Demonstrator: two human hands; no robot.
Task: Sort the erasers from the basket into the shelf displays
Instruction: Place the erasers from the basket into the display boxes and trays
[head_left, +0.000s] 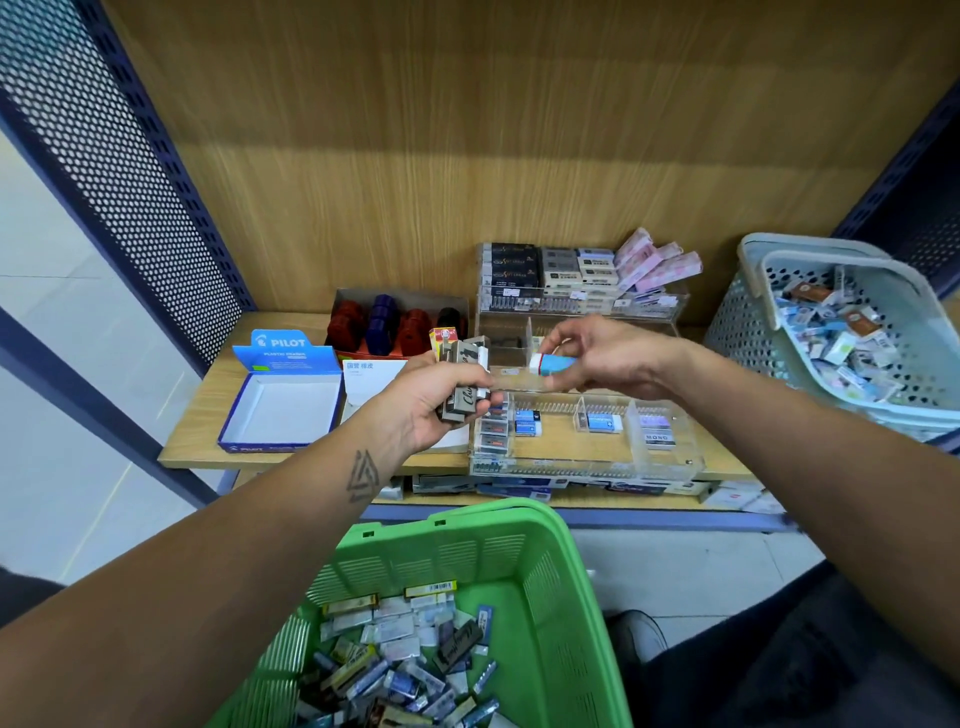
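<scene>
below your hands sits the green basket (550, 597), nearest you, holding a loose heap of mixed erasers (405, 670) yet to be sorted. your left hand (431, 402) is clenched around a stack of grey sleeved erasers (465, 379), several at once, with its thumb on top. your right hand (605, 358) pinches one blue-and-white eraser (551, 363) by its end, held over the clear acrylic display tray (587, 457) that lies just beyond and under both hands. a few blue erasers (605, 422) already lie in its compartments. left of your left hand stands an open pilot box (283, 410), beyond it a box of red and blue stamps (397, 327), and a pale blue basket (852, 332) of erasers sits to the right of your right hand.

the risk, as i judge it: the left-hand stack is loosely gripped and may spill if you reach with that hand. the dividers are thin and clear, so the blue eraser could easily drop into the wrong compartment or tip one.
</scene>
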